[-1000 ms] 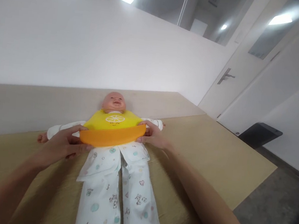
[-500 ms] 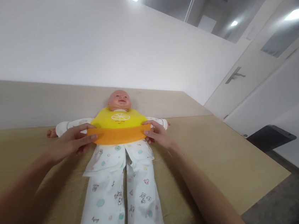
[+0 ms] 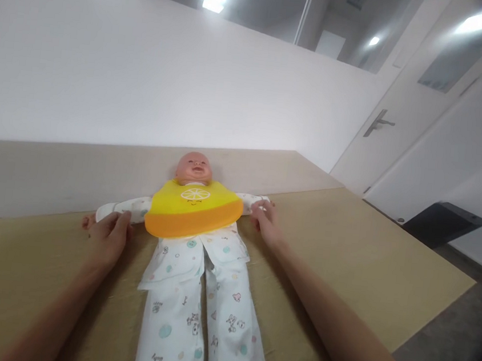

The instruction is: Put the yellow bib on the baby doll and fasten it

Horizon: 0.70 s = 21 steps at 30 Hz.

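A baby doll (image 3: 194, 167) lies on its back in a white printed top and trousers (image 3: 175, 317). Over its chest spreads a yellow bib (image 3: 168, 196) with a lemon-slice print and an orange pocket (image 3: 193, 221) along its lower edge. My left hand (image 3: 109, 235) is off the bib, beside the doll's sleeve (image 3: 138, 209) on the left, its fingers loosely bent and holding nothing I can see. By the other sleeve's cuff, my right hand (image 3: 266, 220) has its fingers slightly apart, clear of the bib. Whether either hand touches a sleeve is unclear.
The doll rests on a wooden table (image 3: 367, 245) against a white wall (image 3: 148, 79). To the right are a door with a lever handle (image 3: 378, 123) and a dark flat object (image 3: 443, 225) beyond the table's edge.
Both hands have let go of the bib's orange pocket and moved outward, left and right. The pocket now lies with its lower edge curved. The view has tilted slightly.
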Tool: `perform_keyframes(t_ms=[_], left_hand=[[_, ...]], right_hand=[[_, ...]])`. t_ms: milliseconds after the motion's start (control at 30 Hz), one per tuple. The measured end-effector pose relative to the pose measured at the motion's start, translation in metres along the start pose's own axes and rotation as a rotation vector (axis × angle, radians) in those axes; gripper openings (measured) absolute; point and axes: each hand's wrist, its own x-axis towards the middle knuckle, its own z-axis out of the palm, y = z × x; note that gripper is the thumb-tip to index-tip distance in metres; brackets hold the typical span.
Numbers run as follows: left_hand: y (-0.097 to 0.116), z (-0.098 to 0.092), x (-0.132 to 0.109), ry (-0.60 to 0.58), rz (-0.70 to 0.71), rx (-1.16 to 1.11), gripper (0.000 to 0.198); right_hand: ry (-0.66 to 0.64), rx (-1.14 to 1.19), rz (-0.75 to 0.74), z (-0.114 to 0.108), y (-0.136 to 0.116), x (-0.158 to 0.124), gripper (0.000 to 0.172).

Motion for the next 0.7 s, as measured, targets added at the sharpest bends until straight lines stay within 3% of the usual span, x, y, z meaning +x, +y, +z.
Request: perform_keyframes(t_ms=[167,333,433,567,700], left_hand=[[0.006,0.001,-0.013,-0.039,-0.052,-0.063,0.039],[0.007,0.003,-0.044,-0.067,0.055,-0.143,0.034],[0.011,0.002,-0.065,-0.101,0.243,-0.186,0.031],[0.025,0.006,-0.083,-0.113,0.617,-0.130,0.015],[0.038,0.012,-0.089,-0.021,0.849,-0.005,0.035]], right_hand=[[-0.268,-0.202,-0.317,-0.010,0.001,-0.046,0.024],[-0.365,-0.369,-0.629,-0.008,-0.011,-0.069,0.041],[-0.345,-0.387,-0.678,-0.001,-0.016,-0.072,0.039],[-0.240,-0.449,-0.709,0.003,-0.021,-0.076,0.022],[-0.239,-0.458,-0.699,0.002,-0.023,-0.078,0.015]])
